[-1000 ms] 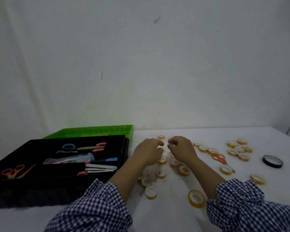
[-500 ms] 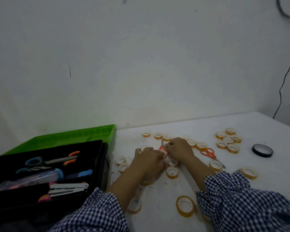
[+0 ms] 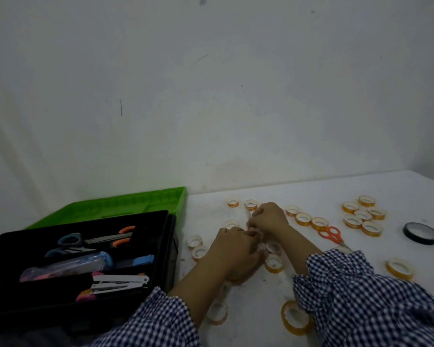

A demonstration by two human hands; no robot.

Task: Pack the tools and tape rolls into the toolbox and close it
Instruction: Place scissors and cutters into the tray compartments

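Note:
The black toolbox [image 3: 172, 236] stands open at the left, its green lid [image 3: 115, 206] lying back behind it. Its tray holds blue-handled scissors [image 3: 69, 240], orange-handled scissors [image 3: 123, 236], a stapler [image 3: 118, 288] and a clear pouch [image 3: 65, 266]. Several yellow tape rolls [image 3: 361, 216] lie scattered on the white table [image 3: 311, 191]. My right hand [image 3: 269, 217] pinches a small orange-handled tool [image 3: 247, 214] whose silver tip pokes out. My left hand [image 3: 236, 251] lies curled against its orange end, with its grip hidden.
Orange scissors [image 3: 331, 234] lie to the right of my hands, and a black tape roll [image 3: 421, 232] sits further right. Nearer me are more yellow rolls [image 3: 295, 318], one partly under my right sleeve [image 3: 361, 296]. A white wall rises behind the table.
Both hands came down from above the table onto the rolls and closed around the small orange-handled tool. My view swung right, so the toolbox sits further left.

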